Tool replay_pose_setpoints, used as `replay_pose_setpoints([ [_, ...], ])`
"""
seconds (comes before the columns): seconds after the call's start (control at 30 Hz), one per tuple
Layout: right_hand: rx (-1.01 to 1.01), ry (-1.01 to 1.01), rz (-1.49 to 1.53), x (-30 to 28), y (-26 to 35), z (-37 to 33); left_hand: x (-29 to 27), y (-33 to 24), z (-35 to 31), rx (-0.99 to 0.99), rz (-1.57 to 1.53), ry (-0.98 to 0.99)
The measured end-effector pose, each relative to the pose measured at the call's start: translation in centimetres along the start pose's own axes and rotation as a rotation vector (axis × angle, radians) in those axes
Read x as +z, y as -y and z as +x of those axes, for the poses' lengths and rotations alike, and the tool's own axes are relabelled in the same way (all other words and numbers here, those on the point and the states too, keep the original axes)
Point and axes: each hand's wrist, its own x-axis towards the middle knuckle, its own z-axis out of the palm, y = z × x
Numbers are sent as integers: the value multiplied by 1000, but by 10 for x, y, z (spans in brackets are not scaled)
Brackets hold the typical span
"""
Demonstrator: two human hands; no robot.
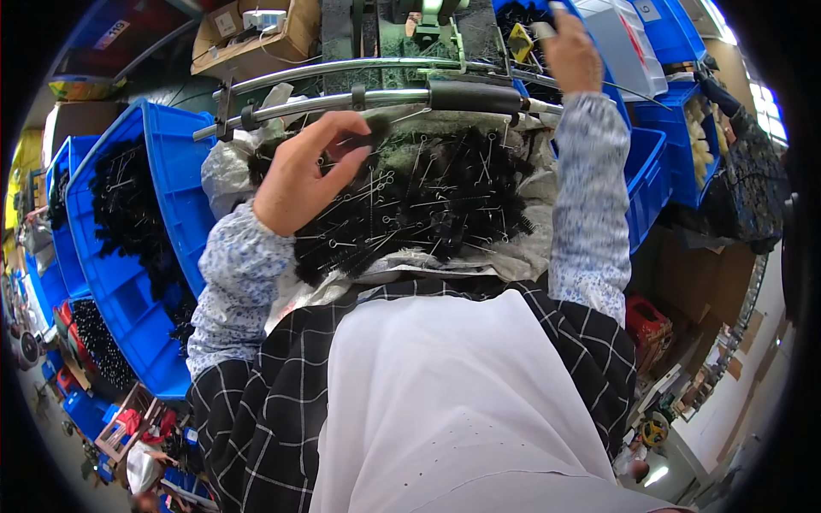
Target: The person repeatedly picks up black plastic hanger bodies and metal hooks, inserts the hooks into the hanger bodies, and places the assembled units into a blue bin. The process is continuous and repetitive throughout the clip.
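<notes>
The machine is standing at top centre, the brush pile filling mid-frame. The right hand is hovering upper right, half-open, its hold unclear; the left hand, nearly closed left of centre, is pinching a brush, ideally lightly, without crushing it.

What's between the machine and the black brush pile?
In the head view, two metal bars, the nearer with a black sleeve, cross between machine and brush pile.
</notes>
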Motion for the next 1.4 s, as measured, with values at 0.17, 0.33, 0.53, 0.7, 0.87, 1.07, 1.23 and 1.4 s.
replay_pose_setpoints([
  [0.17,-277,438,680,-5,93,-55,28,0,24,84,0,-85],
  [0.33,-87,180,579,21,72,-37,12,5,-12,-130,23,28],
  [0.53,31,-169,-133,73,-2,16,15,16,-77,-38,405,611],
  [0.7,28,-123,-116,80,2,25,16,11,-80,-222,170,576],
  [0.87,-48,-185,-57,89,-11,29,13,18,-73,-229,76,544],
  [1.07,-62,-91,-178,92,-15,37,-2,-1,-56,-405,64,522],
  [1.23,139,-152,-150,83,-18,18,-7,7,-66,-359,-61,458],
  [1.4,76,-218,-74,95,-10,18,-6,-5,-62,-322,-101,460],
])
